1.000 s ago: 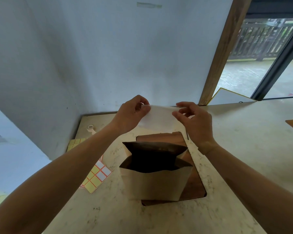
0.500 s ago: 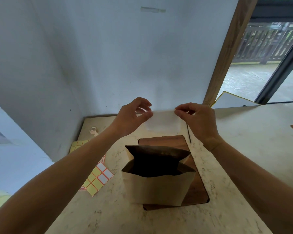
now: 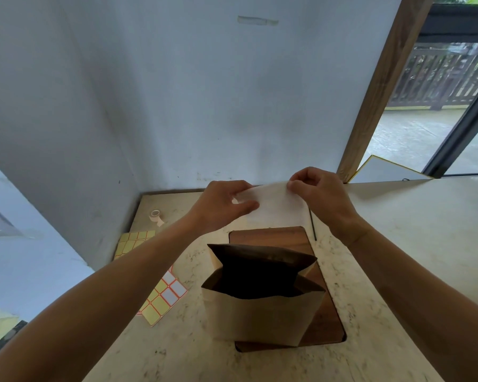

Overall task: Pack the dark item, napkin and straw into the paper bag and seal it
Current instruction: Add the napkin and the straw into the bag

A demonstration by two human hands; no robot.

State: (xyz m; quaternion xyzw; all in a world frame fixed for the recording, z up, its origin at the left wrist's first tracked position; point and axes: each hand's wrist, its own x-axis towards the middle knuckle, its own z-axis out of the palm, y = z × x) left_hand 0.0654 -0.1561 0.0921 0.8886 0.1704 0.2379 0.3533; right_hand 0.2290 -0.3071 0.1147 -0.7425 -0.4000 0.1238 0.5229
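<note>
A: Napkin [image 3: 273, 205] mid-frame, above open paper bag [image 3: 262, 307]; left hand [image 3: 221, 205] and right hand [image 3: 319, 193] pinch its edges.

B: Packed?

A: Not yet. Bag interior's dark, contents unclear. Straw [image 3: 312, 226] on counter, bag unsealed.

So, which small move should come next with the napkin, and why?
Probably lower the napkin toward the paper bag. Both the left hand and right hand pinch it above and behind the bag, whose mouth stands open.
</note>
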